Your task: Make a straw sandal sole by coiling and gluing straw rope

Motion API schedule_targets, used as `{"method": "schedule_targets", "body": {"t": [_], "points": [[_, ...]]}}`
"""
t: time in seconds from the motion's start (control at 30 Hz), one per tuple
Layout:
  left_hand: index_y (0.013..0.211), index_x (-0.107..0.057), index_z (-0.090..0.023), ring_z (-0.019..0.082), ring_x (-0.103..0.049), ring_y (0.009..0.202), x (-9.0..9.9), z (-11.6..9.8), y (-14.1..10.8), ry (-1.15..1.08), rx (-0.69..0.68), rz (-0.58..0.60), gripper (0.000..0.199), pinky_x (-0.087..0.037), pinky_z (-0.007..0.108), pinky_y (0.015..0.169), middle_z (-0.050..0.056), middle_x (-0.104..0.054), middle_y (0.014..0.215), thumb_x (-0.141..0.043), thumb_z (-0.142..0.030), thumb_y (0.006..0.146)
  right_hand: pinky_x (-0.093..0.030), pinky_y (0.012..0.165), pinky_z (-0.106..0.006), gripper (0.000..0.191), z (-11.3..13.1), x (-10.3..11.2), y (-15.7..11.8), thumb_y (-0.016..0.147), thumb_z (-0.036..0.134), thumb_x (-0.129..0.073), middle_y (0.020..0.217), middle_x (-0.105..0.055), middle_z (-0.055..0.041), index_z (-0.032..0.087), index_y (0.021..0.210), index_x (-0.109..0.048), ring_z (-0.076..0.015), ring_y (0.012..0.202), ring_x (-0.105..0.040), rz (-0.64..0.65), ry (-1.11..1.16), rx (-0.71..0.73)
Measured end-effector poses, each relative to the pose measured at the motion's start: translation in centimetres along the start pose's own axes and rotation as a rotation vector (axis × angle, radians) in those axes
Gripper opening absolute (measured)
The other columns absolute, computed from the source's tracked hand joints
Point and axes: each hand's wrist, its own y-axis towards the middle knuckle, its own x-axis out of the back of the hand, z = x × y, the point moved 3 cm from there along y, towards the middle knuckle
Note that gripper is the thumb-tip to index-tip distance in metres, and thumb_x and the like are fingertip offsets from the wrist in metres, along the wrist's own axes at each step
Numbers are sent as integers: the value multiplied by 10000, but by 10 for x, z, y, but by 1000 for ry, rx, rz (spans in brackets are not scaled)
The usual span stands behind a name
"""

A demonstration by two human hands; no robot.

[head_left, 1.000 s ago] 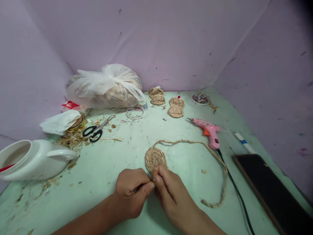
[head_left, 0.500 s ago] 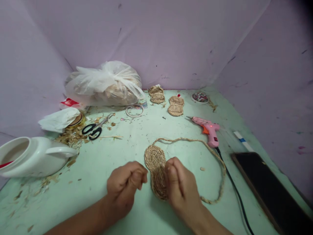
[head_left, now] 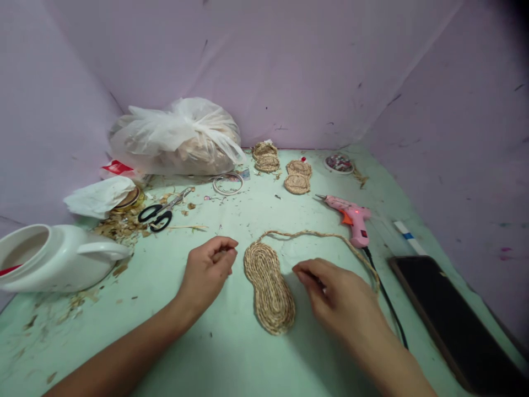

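Note:
A braided sole-shaped straw piece [head_left: 270, 289] lies flat on the pale green table [head_left: 173, 353], between my hands. From its top end a loose cord [head_left: 309, 234] curves right and passes behind my right hand. My left hand [head_left: 212, 267] is beside the piece's upper left edge, fingers curled together; whatever they hold, if anything, is too small to name. Off the right edge of the piece, my right hand [head_left: 339, 292] has its thumb and fingertips drawn together, and what is between them cannot be made out. Neither hand touches the piece.
Right: pink glue gun [head_left: 351, 218] with its black cable, dark phone [head_left: 450, 320]. Back: two small straw pieces [head_left: 266, 157] [head_left: 297, 176], bowl of beads [head_left: 339, 163], plastic bag [head_left: 177, 140]. Left: black-handled scissors [head_left: 161, 212], white jug [head_left: 61, 259], scraps.
My left hand has moved up and slightly left. My right hand has shifted right, away from the straw piece, uncovering its lower right part and covering part of the cord.

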Motion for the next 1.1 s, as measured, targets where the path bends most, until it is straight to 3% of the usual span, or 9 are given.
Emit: {"method": "schedule_targets", "body": {"t": [0.13,0.2,0.3,0.43,0.5,0.73,0.87,1.03,1.1], "points": [[875,-575,-161,78,-465,460,-3,-6,0,-30,35,40,209,-333,185,389,-12,-596,678,-557,-262,694,-410,633,-290,219,-2,4,7,827,234,-416,874,-663,-49,203,878,-626,-187,763,-602,-113,71,-14],[853,-580,-157,76,-466,475,2,-14,0,-21,7,12,197,-343,187,410,-5,-601,709,-553,-252,682,-377,560,-276,196,-1,3,8,822,292,-459,763,-662,-20,218,794,-638,-170,644,-584,-10,27,-91],[750,-602,-155,82,-432,472,9,-29,-3,132,-60,-1,141,-337,192,446,-35,-527,549,-542,-262,681,-318,511,-254,147,8,-1,5,776,323,-549,660,-645,12,227,694,-623,-148,567,-551,151,22,-101],[542,-560,-155,88,-388,463,-6,-27,-13,409,27,381,203,-292,203,440,-38,-463,471,-556,-317,665,-289,513,-234,72,20,-10,-2,676,234,-658,623,-631,32,216,633,-602,-119,556,-531,298,98,-50],[506,-517,-163,89,-363,460,-16,-19,-18,503,55,492,238,-263,206,435,-45,-426,456,-555,-334,667,-273,504,-227,79,20,-16,-3,664,214,-668,599,-619,40,214,619,-602,-106,536,-510,359,126,-65],[467,-426,-187,117,-357,459,-31,-4,-16,895,9,435,314,-198,246,458,-36,-421,453,-565,-391,661,-209,470,-238,77,21,-27,4,656,207,-642,568,-606,23,211,598,-591,-114,510,-464,454,33,-174],[460,-391,-186,113,-336,451,-30,-6,-13,897,-17,484,322,-190,242,460,-42,-381,443,-551,-372,669,-180,459,-250,73,26,-26,9,634,188,-621,535,-577,4,200,576,-580,-125,497,-449,504,-57,-130],[463,-348,-184,104,-325,441,-25,-10,-11,658,-72,620,381,-204,230,451,-45,-334,437,-404,-375,787,-286,508,-230,149,16,-20,2,771,152,-472,627,-603,9,201,691,-586,-114,560,-497,537,231,10],[482,-392,-185,109,-366,443,-21,-9,-7,593,-45,550,380,-226,229,452,-36,-398,446,-380,-382,807,-314,532,-228,151,10,-16,-4,780,145,-454,652,-607,11,201,702,-570,-118,586,-514,500,261,-13]]}}
